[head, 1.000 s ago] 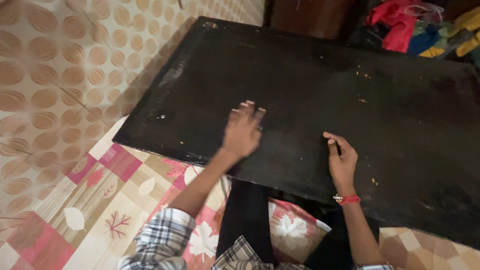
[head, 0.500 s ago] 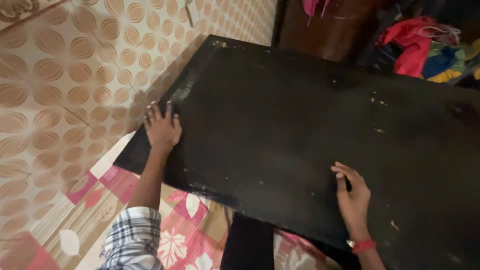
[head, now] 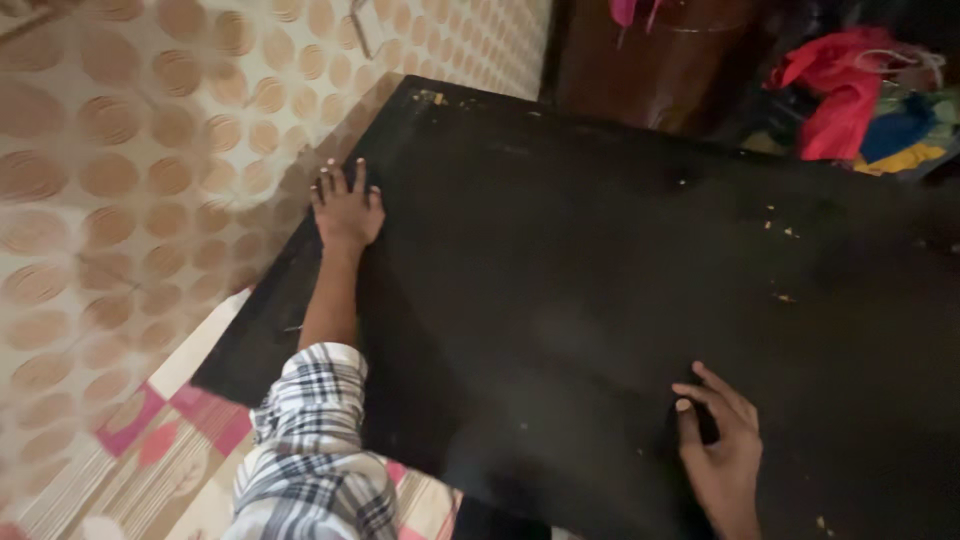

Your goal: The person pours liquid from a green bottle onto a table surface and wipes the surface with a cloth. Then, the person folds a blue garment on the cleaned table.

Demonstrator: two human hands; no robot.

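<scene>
Step in hand, as judged: wiping or sweeping the black surface [head: 600, 260] by palm. The left hand [head: 346, 205] lies flat, fingers spread, released and grasping nothing, pressed on the surface's far left edge just beside the patterned wall [head: 150, 150]; its plaid sleeve [head: 310, 440] stretches over the near left corner. The right hand [head: 722, 455] rests on the near part of the surface, fingers loosely curled, holding nothing visible. Small pale crumbs [head: 780, 232] lie scattered toward the right, well apart from both hands. A pile of coloured clothes [head: 860, 90] sits beyond the far right corner. The next move likely calls for a flat palm and steady contact across the surface toward the crumbs
</scene>
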